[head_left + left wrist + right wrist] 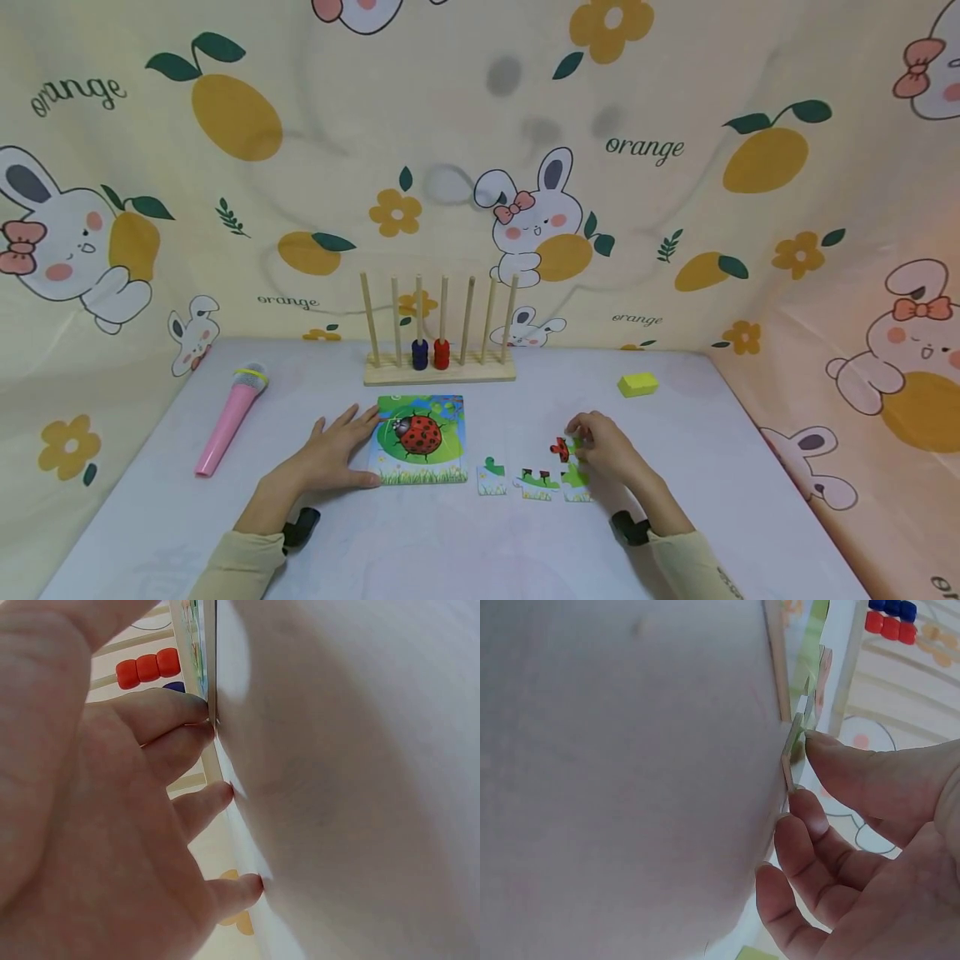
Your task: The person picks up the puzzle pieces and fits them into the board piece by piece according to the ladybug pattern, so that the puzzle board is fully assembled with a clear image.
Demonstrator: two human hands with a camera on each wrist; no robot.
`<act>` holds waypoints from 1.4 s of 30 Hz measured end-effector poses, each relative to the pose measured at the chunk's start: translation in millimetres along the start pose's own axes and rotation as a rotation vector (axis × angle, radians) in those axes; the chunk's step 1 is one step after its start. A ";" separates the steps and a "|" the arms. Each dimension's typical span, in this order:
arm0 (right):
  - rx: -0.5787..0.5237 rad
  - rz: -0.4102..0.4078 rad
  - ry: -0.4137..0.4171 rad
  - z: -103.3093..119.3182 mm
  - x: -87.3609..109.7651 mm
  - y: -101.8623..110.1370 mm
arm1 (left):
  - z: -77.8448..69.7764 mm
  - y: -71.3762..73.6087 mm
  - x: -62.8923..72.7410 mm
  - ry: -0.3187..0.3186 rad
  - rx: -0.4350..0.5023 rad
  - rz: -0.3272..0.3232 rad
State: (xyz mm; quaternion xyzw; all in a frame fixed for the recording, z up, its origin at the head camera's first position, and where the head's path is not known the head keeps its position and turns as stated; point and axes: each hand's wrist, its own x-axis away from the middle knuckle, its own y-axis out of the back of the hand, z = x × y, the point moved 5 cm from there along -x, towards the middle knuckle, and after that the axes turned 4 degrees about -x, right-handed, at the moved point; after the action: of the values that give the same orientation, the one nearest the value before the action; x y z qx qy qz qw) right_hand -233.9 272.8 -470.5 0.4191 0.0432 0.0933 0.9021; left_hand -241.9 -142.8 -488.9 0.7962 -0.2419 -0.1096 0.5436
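Observation:
A square ladybug picture board [420, 458] lies flat on the table. My left hand [333, 454] rests at its left side with fingers spread, thumb at the lower corner and fingertips near the left edge. In the left wrist view, the fingertips [240, 889] of that hand reach down to the tabletop. To the right of the board lie loose jigsaw pieces: a corner piece [491, 481], a middle piece [537, 484] and a green piece [576, 479]. My right hand [602, 446] pinches a green jigsaw piece [798, 746] between thumb and index finger, beside a red piece [559, 450].
Behind the board stands a wooden peg rack [442, 375] with blue beads [420, 355] and red beads [442, 355]. A pink toy microphone [228, 425] lies at the left. A yellow block [637, 384] sits back right. A printed cloth [450, 125] hangs behind the table.

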 end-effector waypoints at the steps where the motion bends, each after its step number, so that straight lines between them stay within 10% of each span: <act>1: -0.001 0.000 -0.002 -0.7 -0.3 0.0 | -0.2 0.2 0.1 -0.001 0.001 0.000; 42: -0.039 0.091 0.099 -3.1 -3.8 0.8 | -1.7 0.1 0.8 0.002 -0.001 -0.004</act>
State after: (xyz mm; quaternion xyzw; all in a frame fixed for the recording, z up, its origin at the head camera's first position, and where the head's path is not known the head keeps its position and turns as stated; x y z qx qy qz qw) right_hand -238.2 274.8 -471.8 0.3980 0.0671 0.1556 0.9016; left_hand -240.5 -141.8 -488.0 0.7965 -0.2395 -0.1102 0.5441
